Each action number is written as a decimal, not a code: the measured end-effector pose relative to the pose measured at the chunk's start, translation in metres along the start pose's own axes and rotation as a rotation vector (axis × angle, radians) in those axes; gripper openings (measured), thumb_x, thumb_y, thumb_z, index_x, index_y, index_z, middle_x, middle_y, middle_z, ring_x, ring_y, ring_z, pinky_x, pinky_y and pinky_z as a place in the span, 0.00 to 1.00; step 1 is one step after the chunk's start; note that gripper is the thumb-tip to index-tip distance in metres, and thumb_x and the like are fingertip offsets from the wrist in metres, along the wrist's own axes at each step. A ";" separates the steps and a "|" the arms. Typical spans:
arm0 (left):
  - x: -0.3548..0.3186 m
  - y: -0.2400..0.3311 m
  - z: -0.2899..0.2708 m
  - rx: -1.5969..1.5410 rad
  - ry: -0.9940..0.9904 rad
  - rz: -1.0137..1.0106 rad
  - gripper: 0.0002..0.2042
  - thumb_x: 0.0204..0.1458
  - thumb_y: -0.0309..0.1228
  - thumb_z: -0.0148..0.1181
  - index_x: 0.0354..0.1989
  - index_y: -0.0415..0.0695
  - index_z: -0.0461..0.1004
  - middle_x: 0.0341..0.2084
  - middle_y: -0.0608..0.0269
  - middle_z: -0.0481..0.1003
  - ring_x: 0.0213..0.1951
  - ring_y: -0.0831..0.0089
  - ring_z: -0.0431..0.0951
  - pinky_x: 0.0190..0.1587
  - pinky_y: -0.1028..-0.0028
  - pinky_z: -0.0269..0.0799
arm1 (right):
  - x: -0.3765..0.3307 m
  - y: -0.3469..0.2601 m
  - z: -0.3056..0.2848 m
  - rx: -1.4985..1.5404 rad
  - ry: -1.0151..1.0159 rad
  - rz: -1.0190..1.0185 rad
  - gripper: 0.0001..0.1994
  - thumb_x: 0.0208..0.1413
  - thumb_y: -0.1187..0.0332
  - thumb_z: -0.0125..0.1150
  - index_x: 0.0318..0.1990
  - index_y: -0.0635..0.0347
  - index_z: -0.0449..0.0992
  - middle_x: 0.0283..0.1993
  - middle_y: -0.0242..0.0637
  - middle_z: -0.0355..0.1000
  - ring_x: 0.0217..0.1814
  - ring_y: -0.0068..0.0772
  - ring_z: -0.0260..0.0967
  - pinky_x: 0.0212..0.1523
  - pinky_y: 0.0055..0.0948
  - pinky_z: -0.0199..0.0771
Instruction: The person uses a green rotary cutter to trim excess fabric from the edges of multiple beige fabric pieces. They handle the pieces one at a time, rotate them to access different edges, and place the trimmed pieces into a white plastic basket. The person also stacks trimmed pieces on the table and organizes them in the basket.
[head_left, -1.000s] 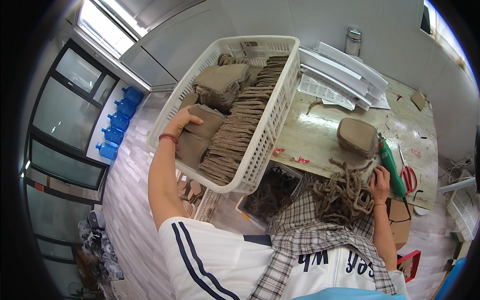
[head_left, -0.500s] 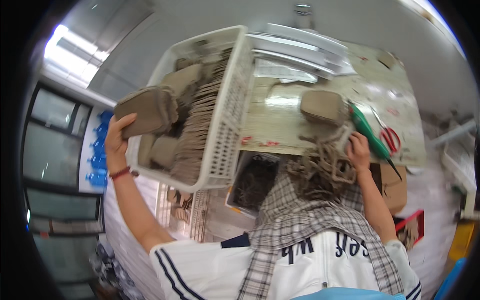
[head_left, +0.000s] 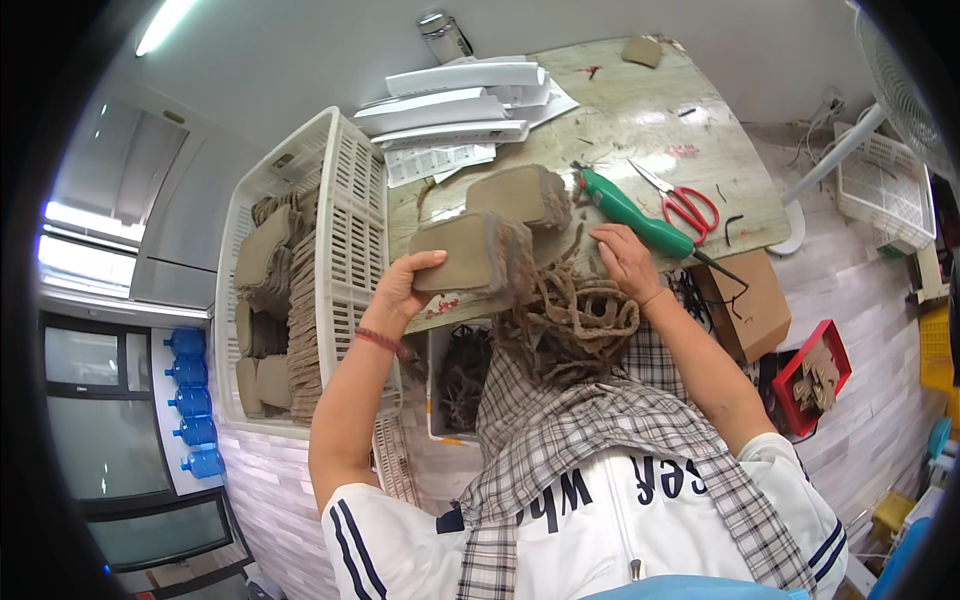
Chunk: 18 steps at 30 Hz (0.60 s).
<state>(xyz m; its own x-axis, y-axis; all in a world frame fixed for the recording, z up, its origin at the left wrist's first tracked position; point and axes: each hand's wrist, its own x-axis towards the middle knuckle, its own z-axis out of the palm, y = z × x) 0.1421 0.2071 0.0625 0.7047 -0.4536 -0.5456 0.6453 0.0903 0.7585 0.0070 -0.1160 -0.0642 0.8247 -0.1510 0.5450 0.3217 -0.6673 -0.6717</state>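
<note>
My left hand [head_left: 400,292] grips a stack of brown cardboard pieces [head_left: 470,254] at its left end, just over the near edge of the table [head_left: 640,120]. A second brown stack [head_left: 522,193] lies on the table right behind it. My right hand [head_left: 625,260] rests on a tangle of brown cords [head_left: 570,318] that hangs over the table edge onto a checked cloth in my lap. A green glue gun [head_left: 628,211] lies just beyond my right fingers.
A white slatted crate [head_left: 345,215] full of brown cardboard stacks stands at my left. Red-handled scissors [head_left: 688,207], white paper stacks [head_left: 455,105] and a metal can lie on the table. A cardboard box, a red tray and a white basket sit to the right.
My left hand has lifted a brown stack out of the crate and carried it right, to the table edge. My right hand has stayed on the cords.
</note>
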 end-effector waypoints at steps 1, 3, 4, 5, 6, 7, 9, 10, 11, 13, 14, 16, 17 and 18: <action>0.004 -0.001 -0.006 -0.030 0.010 0.000 0.17 0.47 0.23 0.64 0.46 0.33 0.73 0.41 0.54 0.77 0.44 0.63 0.79 0.50 0.66 0.76 | 0.003 0.000 -0.002 0.076 -0.028 0.028 0.12 0.58 0.68 0.54 0.46 0.63 0.76 0.46 0.42 0.73 0.49 0.44 0.69 0.53 0.35 0.69; 0.005 -0.005 -0.015 -0.077 0.015 0.023 0.16 0.47 0.23 0.64 0.46 0.33 0.73 0.41 0.53 0.77 0.43 0.62 0.79 0.50 0.64 0.76 | 0.002 -0.004 -0.006 0.212 -0.168 0.140 0.25 0.57 0.52 0.57 0.56 0.60 0.72 0.52 0.44 0.71 0.55 0.45 0.67 0.59 0.38 0.62; 0.002 -0.008 -0.019 -0.116 0.015 0.047 0.17 0.47 0.23 0.64 0.46 0.33 0.73 0.41 0.53 0.77 0.43 0.62 0.79 0.50 0.64 0.76 | -0.001 -0.010 -0.008 0.147 -0.210 0.119 0.30 0.54 0.48 0.59 0.58 0.59 0.70 0.53 0.45 0.70 0.56 0.45 0.65 0.60 0.39 0.61; -0.003 -0.010 -0.024 -0.156 0.017 0.072 0.17 0.47 0.23 0.64 0.46 0.33 0.73 0.41 0.52 0.77 0.44 0.61 0.79 0.51 0.63 0.76 | -0.006 -0.018 -0.010 0.083 -0.254 0.096 0.35 0.51 0.44 0.61 0.61 0.58 0.67 0.55 0.46 0.69 0.58 0.46 0.64 0.61 0.40 0.60; -0.011 -0.013 -0.027 -0.197 0.021 0.096 0.17 0.47 0.23 0.63 0.47 0.33 0.73 0.41 0.52 0.77 0.44 0.61 0.79 0.51 0.62 0.75 | -0.011 -0.034 -0.011 0.019 -0.299 0.072 0.40 0.48 0.40 0.62 0.63 0.58 0.65 0.56 0.47 0.68 0.59 0.46 0.63 0.61 0.41 0.58; -0.024 -0.015 -0.023 -0.232 -0.013 0.125 0.17 0.48 0.23 0.62 0.48 0.33 0.72 0.42 0.52 0.77 0.45 0.60 0.79 0.51 0.61 0.75 | -0.020 -0.046 -0.011 -0.055 -0.327 0.009 0.52 0.39 0.33 0.64 0.67 0.57 0.58 0.60 0.49 0.65 0.60 0.48 0.61 0.62 0.43 0.56; -0.052 -0.026 -0.029 -0.288 -0.026 0.191 0.21 0.48 0.22 0.61 0.53 0.34 0.69 0.46 0.52 0.76 0.48 0.59 0.78 0.53 0.60 0.74 | -0.040 -0.077 -0.011 -0.179 -0.422 -0.054 0.52 0.36 0.38 0.70 0.69 0.51 0.56 0.64 0.47 0.58 0.62 0.50 0.58 0.61 0.44 0.57; -0.061 -0.032 -0.031 -0.328 -0.040 0.212 0.22 0.48 0.21 0.60 0.55 0.35 0.68 0.48 0.52 0.75 0.49 0.58 0.77 0.54 0.58 0.74 | -0.049 -0.086 -0.009 -0.213 -0.497 -0.043 0.53 0.36 0.42 0.73 0.70 0.48 0.54 0.67 0.47 0.54 0.63 0.50 0.57 0.61 0.45 0.58; -0.072 -0.038 -0.032 -0.344 -0.024 0.239 0.23 0.48 0.21 0.60 0.55 0.35 0.68 0.48 0.52 0.75 0.49 0.58 0.77 0.54 0.58 0.74 | -0.060 -0.091 -0.003 -0.259 -0.550 -0.014 0.53 0.35 0.46 0.75 0.70 0.46 0.53 0.68 0.46 0.51 0.63 0.51 0.56 0.61 0.45 0.59; -0.089 -0.047 -0.029 -0.377 0.003 0.300 0.24 0.47 0.21 0.60 0.56 0.35 0.68 0.48 0.51 0.75 0.49 0.58 0.77 0.53 0.59 0.75 | -0.077 -0.091 0.014 -0.357 -0.649 0.035 0.55 0.33 0.54 0.78 0.72 0.42 0.50 0.70 0.46 0.46 0.64 0.52 0.55 0.60 0.45 0.61; -0.099 -0.049 -0.027 -0.376 0.009 0.321 0.24 0.47 0.21 0.60 0.56 0.35 0.68 0.49 0.51 0.75 0.49 0.58 0.77 0.53 0.59 0.75 | -0.080 -0.088 0.021 -0.325 -0.599 0.041 0.55 0.33 0.57 0.78 0.72 0.40 0.49 0.71 0.46 0.44 0.64 0.52 0.54 0.59 0.45 0.63; -0.123 -0.051 -0.027 -0.372 0.033 0.371 0.25 0.47 0.21 0.60 0.57 0.35 0.67 0.49 0.51 0.75 0.49 0.58 0.77 0.54 0.59 0.75 | -0.079 -0.088 0.028 -0.251 -0.501 0.043 0.56 0.34 0.62 0.78 0.72 0.37 0.47 0.72 0.46 0.41 0.64 0.54 0.54 0.56 0.45 0.68; -0.134 -0.055 -0.030 -0.372 0.043 0.402 0.26 0.46 0.22 0.61 0.57 0.35 0.67 0.50 0.51 0.74 0.50 0.58 0.77 0.55 0.59 0.74 | -0.080 -0.089 0.029 -0.141 -0.530 0.123 0.52 0.33 0.68 0.76 0.70 0.36 0.53 0.72 0.45 0.45 0.64 0.54 0.56 0.52 0.42 0.73; -0.142 -0.057 -0.031 -0.375 0.059 0.435 0.26 0.46 0.22 0.61 0.57 0.35 0.67 0.50 0.51 0.74 0.51 0.58 0.76 0.55 0.59 0.73 | -0.079 -0.086 0.034 -0.102 -0.529 0.103 0.50 0.33 0.69 0.76 0.69 0.37 0.56 0.72 0.44 0.46 0.64 0.53 0.57 0.51 0.42 0.73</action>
<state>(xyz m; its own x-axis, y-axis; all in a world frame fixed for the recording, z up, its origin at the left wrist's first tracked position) 0.0147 0.2939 0.0858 0.9369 -0.2553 -0.2389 0.3455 0.5702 0.7453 -0.0705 -0.0218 -0.0662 0.9794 0.1510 0.1344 0.2021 -0.7398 -0.6418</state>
